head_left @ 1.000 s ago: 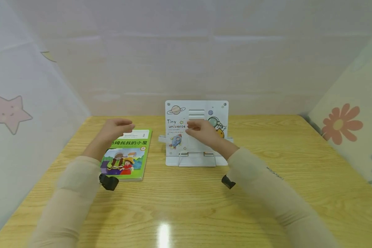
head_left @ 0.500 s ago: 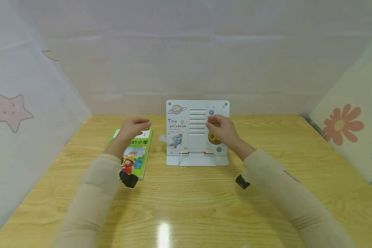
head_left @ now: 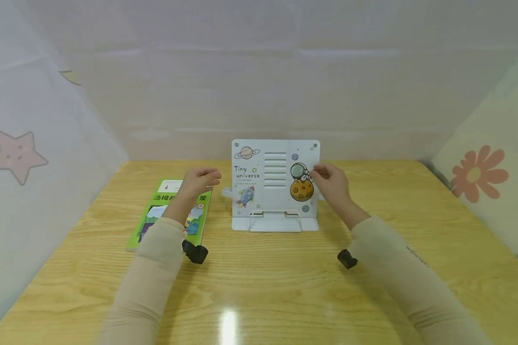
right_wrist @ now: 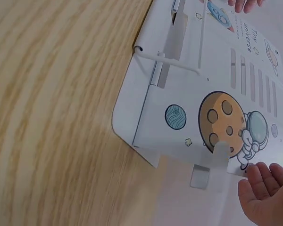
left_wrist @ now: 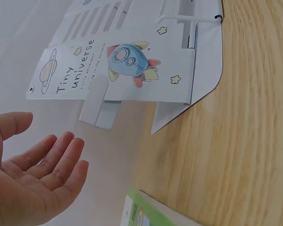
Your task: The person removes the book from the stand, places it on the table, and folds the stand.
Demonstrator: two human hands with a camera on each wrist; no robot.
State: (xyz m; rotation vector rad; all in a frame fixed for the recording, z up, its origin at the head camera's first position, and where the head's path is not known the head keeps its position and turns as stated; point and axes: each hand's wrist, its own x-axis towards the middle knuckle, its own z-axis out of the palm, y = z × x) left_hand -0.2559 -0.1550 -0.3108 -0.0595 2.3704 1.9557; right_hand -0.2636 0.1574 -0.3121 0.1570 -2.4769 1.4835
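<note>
A white book stand [head_left: 274, 201] with space drawings and the words "Tiny universe" stands upright on the table. My left hand [head_left: 197, 183] hovers between it and a green picture book [head_left: 157, 211] lying flat at the left, whose cover the arm partly hides. In the left wrist view, that hand [left_wrist: 42, 183] is empty with relaxed fingers, apart from the stand's side clip [left_wrist: 99, 106]. At the stand's right edge is my right hand [head_left: 333, 187], fingers loosely bent and holding nothing. The right wrist view has this hand [right_wrist: 269, 193] beside the astronaut drawing; whether it touches the edge I cannot tell.
The wooden table [head_left: 259, 278] spreads out in front of the stand and to its right. Behind it hangs a pale cloth backdrop [head_left: 259, 86]. Side panels carry a pink star [head_left: 15, 155] and a red flower [head_left: 479, 172]. Each wrist wears a small black camera [head_left: 194, 251].
My left hand has moved right, from over the book toward the stand's left side. My right hand has moved right, from in front of the stand to its right edge. Stand and book stayed put.
</note>
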